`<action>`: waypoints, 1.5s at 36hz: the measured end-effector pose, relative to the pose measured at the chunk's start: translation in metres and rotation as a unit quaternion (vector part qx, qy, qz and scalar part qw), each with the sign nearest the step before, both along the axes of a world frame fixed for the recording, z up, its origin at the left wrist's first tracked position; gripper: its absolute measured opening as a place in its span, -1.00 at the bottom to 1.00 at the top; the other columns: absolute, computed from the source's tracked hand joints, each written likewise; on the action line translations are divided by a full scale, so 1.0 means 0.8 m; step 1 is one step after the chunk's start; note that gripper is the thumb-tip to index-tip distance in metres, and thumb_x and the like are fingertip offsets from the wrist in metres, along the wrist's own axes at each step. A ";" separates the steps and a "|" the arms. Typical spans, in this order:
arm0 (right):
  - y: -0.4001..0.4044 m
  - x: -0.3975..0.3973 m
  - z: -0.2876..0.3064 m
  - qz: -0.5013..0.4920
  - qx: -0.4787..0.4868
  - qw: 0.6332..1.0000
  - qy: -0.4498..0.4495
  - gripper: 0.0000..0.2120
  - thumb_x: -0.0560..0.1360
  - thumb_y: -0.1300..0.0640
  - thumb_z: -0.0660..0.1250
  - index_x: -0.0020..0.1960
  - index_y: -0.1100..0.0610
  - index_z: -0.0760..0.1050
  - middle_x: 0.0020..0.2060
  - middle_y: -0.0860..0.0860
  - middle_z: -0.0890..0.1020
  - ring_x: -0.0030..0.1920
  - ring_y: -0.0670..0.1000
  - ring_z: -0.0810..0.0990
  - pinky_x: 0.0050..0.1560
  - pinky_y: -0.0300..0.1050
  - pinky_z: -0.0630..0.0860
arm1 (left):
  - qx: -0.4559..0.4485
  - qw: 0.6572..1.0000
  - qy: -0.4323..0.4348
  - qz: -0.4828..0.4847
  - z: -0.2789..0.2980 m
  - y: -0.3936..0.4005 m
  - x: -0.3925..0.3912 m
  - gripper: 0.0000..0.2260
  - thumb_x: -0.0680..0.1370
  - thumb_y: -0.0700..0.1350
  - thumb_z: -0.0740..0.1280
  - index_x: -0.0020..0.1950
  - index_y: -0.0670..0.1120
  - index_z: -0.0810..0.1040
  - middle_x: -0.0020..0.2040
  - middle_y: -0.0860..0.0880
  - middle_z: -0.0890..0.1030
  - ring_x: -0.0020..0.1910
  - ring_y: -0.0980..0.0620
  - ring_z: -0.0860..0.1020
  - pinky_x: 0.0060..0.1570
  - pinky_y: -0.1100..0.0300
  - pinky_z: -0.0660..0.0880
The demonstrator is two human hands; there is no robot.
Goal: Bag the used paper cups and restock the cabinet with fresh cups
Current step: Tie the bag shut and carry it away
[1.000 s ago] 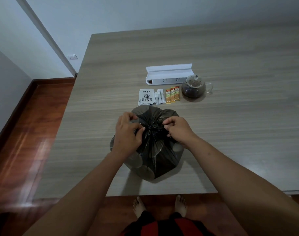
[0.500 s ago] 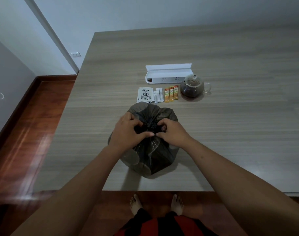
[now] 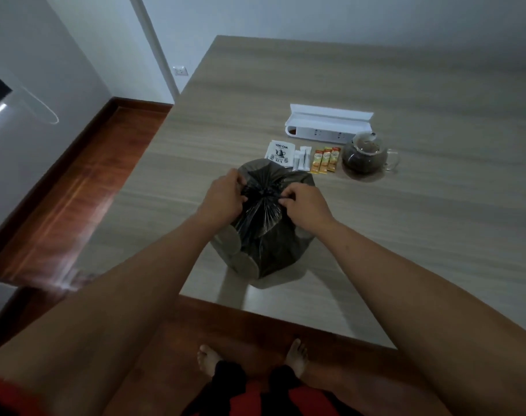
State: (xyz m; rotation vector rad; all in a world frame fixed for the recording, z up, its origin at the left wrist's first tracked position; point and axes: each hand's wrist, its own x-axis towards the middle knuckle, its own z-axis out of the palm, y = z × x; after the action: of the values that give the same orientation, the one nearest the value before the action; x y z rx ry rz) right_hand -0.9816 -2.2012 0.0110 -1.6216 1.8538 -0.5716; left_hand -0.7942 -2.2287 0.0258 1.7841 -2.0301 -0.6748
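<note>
We're tying off the black trash bag [image 3: 264, 235] near the table [image 3: 405, 235] edge: left hand [image 3: 222, 201] and right hand [image 3: 305, 205] each pinch its gathered neck. Next, probably: cinch knot, lift bag.

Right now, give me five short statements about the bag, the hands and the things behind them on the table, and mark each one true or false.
1. Both hands pinch the gathered top of the black bag. True: the left hand and the right hand grip it at the neck.
2. The bag lies on the floor. False: it stands on the table.
3. The glass teapot is right of the orange sachets. True.
4. The teapot is empty. False: dark contents fill it.
5. The white box sits nearer the person than the bag. False: it lies beyond the bag.
</note>
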 end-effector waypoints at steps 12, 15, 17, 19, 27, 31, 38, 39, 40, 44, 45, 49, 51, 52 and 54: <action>0.015 0.068 0.037 0.070 -0.033 0.997 0.027 -0.92 0.54 0.14 0.36 -0.02 0.13 0.61 -0.04 0.07 0.66 0.01 0.08 0.58 0.03 -0.03 0.50 | 0.054 0.988 -0.143 0.033 0.023 0.036 0.061 -0.85 0.55 -0.20 0.32 -0.06 -0.27 0.63 -0.06 -0.29 0.65 -0.04 -0.25 0.60 -0.19 0.12 0.37; 0.022 0.102 0.047 0.097 -0.046 0.994 0.033 -0.91 0.53 0.15 0.36 0.00 0.13 0.61 -0.03 0.07 0.66 0.01 0.08 0.58 -0.01 -0.08 0.46 | 0.063 0.990 -0.103 0.074 0.030 0.055 0.100 -0.85 0.57 -0.20 0.29 -0.08 -0.26 0.59 -0.06 -0.30 0.62 -0.02 -0.25 0.58 -0.20 0.12 0.34; 0.027 0.126 0.052 0.109 -0.046 0.992 0.035 -0.91 0.53 0.14 0.36 0.00 0.13 0.60 -0.03 0.08 0.65 -0.02 0.07 0.57 -0.04 -0.10 0.43 | 0.072 0.991 -0.061 0.096 0.035 0.071 0.127 -0.83 0.59 -0.17 0.27 -0.12 -0.24 0.55 -0.09 -0.29 0.60 -0.02 -0.24 0.56 -0.21 0.10 0.35; 0.032 0.152 0.058 0.117 -0.046 0.991 0.033 -0.93 0.54 0.13 0.36 -0.02 0.11 0.59 -0.04 0.08 0.64 -0.07 0.04 0.53 -0.08 -0.14 0.38 | 0.082 0.989 -0.007 0.125 0.038 0.087 0.158 -0.77 0.62 -0.14 0.25 -0.05 -0.28 0.58 -0.06 -0.28 0.60 -0.01 -0.23 0.56 -0.13 0.04 0.42; 0.091 0.311 0.083 0.195 -0.045 0.979 0.023 -0.91 0.55 0.15 0.35 -0.13 0.10 0.54 -0.21 0.00 0.56 -0.13 0.03 0.52 -0.11 -0.17 0.33 | 0.095 0.964 0.134 0.209 0.047 0.187 0.320 -0.74 0.64 -0.06 0.24 0.03 -0.22 0.61 -0.05 -0.23 0.63 -0.05 -0.17 0.58 -0.03 0.03 0.51; 0.122 0.418 0.093 0.255 -0.056 0.965 0.025 -0.89 0.55 0.14 0.35 -0.02 0.18 0.61 -0.15 0.03 0.57 -0.09 0.00 0.50 -0.09 -0.19 0.32 | 0.069 0.949 0.148 0.268 0.054 0.248 0.423 -0.75 0.64 -0.04 0.24 -0.13 -0.19 0.48 -0.24 -0.16 0.51 -0.26 -0.08 0.46 -0.27 0.14 0.32; 0.176 0.580 0.101 0.344 -0.045 0.937 0.029 -0.78 0.55 0.09 0.35 -0.05 0.26 0.61 -0.13 0.17 0.66 -0.09 0.14 0.59 -0.11 -0.04 0.44 | 0.032 0.911 0.178 0.370 0.056 0.343 0.558 -0.80 0.63 -0.10 0.27 -0.04 -0.21 0.59 -0.15 -0.15 0.58 -0.11 -0.12 0.54 -0.16 0.14 0.36; 0.188 0.613 0.103 0.367 -0.049 0.928 0.030 -0.78 0.55 0.08 0.35 -0.06 0.25 0.60 -0.15 0.16 0.65 -0.11 0.13 0.59 -0.12 -0.04 0.45 | 0.026 0.902 0.183 0.390 0.054 0.363 0.584 -0.82 0.63 -0.11 0.28 -0.09 -0.17 0.57 -0.20 -0.09 0.56 -0.10 -0.14 0.56 -0.14 0.14 0.39; 0.192 0.628 0.105 0.379 -0.046 0.924 0.031 -0.80 0.55 0.08 0.35 -0.09 0.23 0.58 -0.19 0.12 0.63 -0.14 0.10 0.58 -0.16 -0.08 0.43 | 0.018 0.897 0.186 0.401 0.054 0.372 0.597 -0.83 0.63 -0.11 0.28 -0.13 -0.13 0.55 -0.25 -0.04 0.54 -0.11 -0.12 0.56 -0.15 0.16 0.40; 0.216 0.709 0.114 0.450 -0.047 0.891 0.030 -0.85 0.58 0.13 0.32 -0.16 0.12 0.48 -0.35 -0.09 0.45 -0.33 -0.15 0.40 -0.38 -0.47 0.30 | 0.020 0.878 0.182 0.442 0.058 0.420 0.663 -0.83 0.63 -0.10 0.28 -0.07 -0.17 0.55 -0.17 -0.08 0.59 -0.22 0.04 0.53 -0.23 0.23 0.42; 0.223 0.738 0.112 0.472 -0.049 0.880 0.026 -0.86 0.57 0.13 0.33 -0.15 0.12 0.51 -0.33 -0.07 0.48 -0.31 -0.12 0.43 -0.37 -0.46 0.30 | 0.019 0.870 0.173 0.461 0.058 0.436 0.686 -0.83 0.62 -0.10 0.29 -0.04 -0.18 0.58 -0.12 -0.10 0.61 -0.18 0.01 0.55 -0.15 0.21 0.47; 0.250 0.842 0.090 0.529 -0.034 0.848 0.001 -0.91 0.52 0.10 0.39 -0.14 0.10 0.57 -0.29 -0.05 0.56 -0.26 -0.08 0.50 -0.29 -0.25 0.32 | 0.041 0.847 0.163 0.505 0.057 0.493 0.754 -0.80 0.60 -0.10 0.31 0.04 -0.20 0.67 0.02 -0.11 0.64 0.01 -0.04 0.56 0.06 0.19 0.44; 0.270 0.894 0.078 0.577 -0.022 0.817 -0.004 -0.92 0.51 0.13 0.40 -0.12 0.14 0.59 -0.26 -0.02 0.59 -0.25 -0.09 0.50 -0.32 -0.37 0.30 | 0.073 0.834 0.168 0.521 0.057 0.525 0.790 -0.80 0.59 -0.12 0.32 0.02 -0.23 0.68 0.00 -0.12 0.63 -0.04 -0.01 0.54 -0.02 0.22 0.41; 0.276 0.910 0.073 0.591 -0.019 0.806 -0.005 -0.91 0.51 0.15 0.40 -0.09 0.18 0.61 -0.21 0.02 0.63 -0.22 -0.07 0.52 -0.32 -0.41 0.30 | 0.092 0.830 0.177 0.522 0.059 0.537 0.800 -0.80 0.58 -0.12 0.34 -0.02 -0.24 0.68 -0.03 -0.14 0.63 -0.08 -0.01 0.53 -0.05 0.21 0.42; 0.305 0.962 0.060 0.637 -0.011 0.771 -0.006 -0.89 0.50 0.17 0.41 -0.04 0.20 0.63 -0.13 0.05 0.65 -0.13 -0.06 0.54 -0.27 -0.38 0.32 | 0.126 0.809 0.192 0.541 0.059 0.579 0.835 -0.84 0.53 -0.10 0.41 -0.13 -0.18 0.69 -0.08 -0.11 0.64 -0.09 -0.03 0.56 0.01 0.14 0.49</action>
State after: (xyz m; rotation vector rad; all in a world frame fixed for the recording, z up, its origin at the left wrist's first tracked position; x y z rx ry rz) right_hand -0.2119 -1.9573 0.0591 -2.3597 0.3744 0.0384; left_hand -0.1260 -1.7657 0.0730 2.2873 -0.4575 -0.8075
